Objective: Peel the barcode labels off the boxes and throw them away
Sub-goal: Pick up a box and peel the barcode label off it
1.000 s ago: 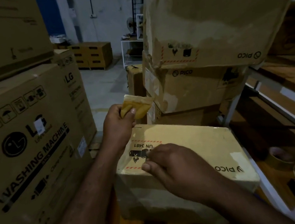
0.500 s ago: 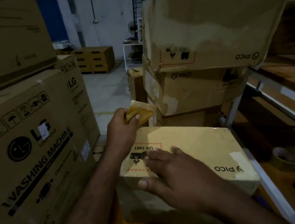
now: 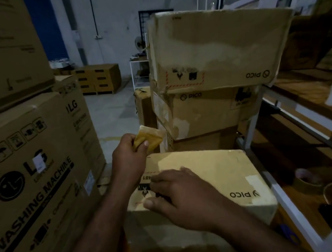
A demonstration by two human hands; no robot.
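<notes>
Fingertips [image 3: 153,186] of the right hand [image 3: 187,198] rest nearly straight on the red-bordered printed label [image 3: 146,193] of the brown cardboard box [image 3: 217,167], gripping nothing; better to lift one corner slowly. Beyond them, the left hand [image 3: 126,159] pinches crumpled yellow peeled labels [image 3: 149,139].

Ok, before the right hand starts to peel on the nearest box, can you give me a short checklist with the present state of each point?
1. Right hand at the target: its fingers lie on the red-bordered, black-printed label on top of the near brown cardboard PICO box: ok.
2. A label edge is lifted for gripping: hidden under the fingers: cannot tell.
3. Left hand free to steady the box: it pinches a crumpled yellow-brown peeled piece: not ok.
4. Box top faces up and is within reach: ok.
5. A place for the waste: none in view: cannot tell.
</notes>
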